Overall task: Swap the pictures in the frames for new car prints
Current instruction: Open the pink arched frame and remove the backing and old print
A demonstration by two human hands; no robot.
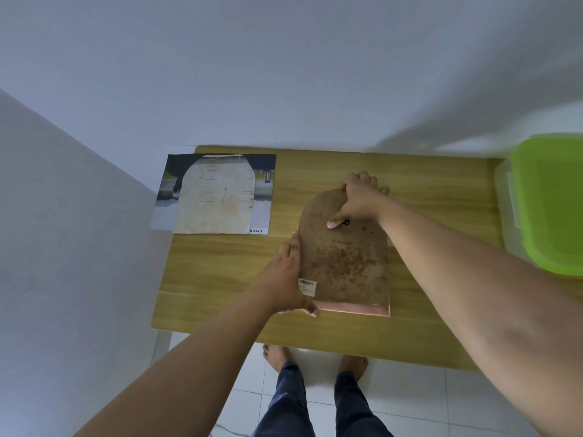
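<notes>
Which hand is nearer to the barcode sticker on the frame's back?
Left. The left hand grips the edge of the picture frame right beside the barcode sticker; the right hand holds its arched top, far from the sticker.

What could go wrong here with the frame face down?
1. The thumb of the right hand presses by the small hook on the frame back; a slip could tear the stained backing.
2. The print under the arched sheet overhangs the table at its left edge and might slide off.
</notes>
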